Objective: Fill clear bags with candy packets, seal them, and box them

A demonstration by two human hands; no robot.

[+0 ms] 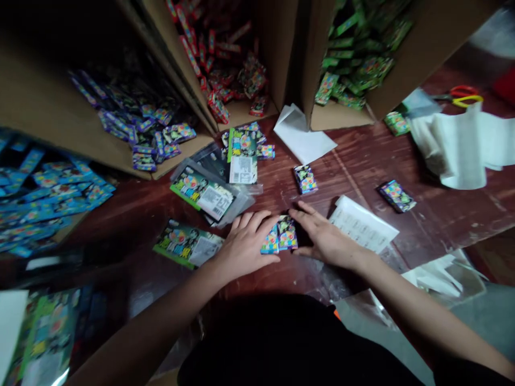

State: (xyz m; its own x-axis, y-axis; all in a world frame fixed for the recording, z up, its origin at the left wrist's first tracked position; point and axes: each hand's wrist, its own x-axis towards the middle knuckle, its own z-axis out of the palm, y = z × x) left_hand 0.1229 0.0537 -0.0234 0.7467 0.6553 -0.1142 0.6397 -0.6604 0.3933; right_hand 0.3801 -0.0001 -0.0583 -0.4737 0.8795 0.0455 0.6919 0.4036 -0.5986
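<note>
Two small printed boxes lie side by side on the dark red table between my hands: a blue box (270, 241) on the left and a purple box (287, 234) on the right. My left hand (246, 241) curls over the blue box, its fingers covering part of it. At the right side of the purple box, my right hand (322, 234) grips its edge with fingers and thumb. Another purple box (306, 179) sits just beyond my hands. Left of them are flat printed packs with white labels, one pack (188, 244) close to my left wrist.
Open cartons at the back hold purple boxes (155, 134), red boxes (231, 69) and green boxes (354, 64). Blue boxes (44, 187) are heaped at left. A label sheet (364, 224), scissors (462, 97) and a white paper strip (462, 145) lie to the right.
</note>
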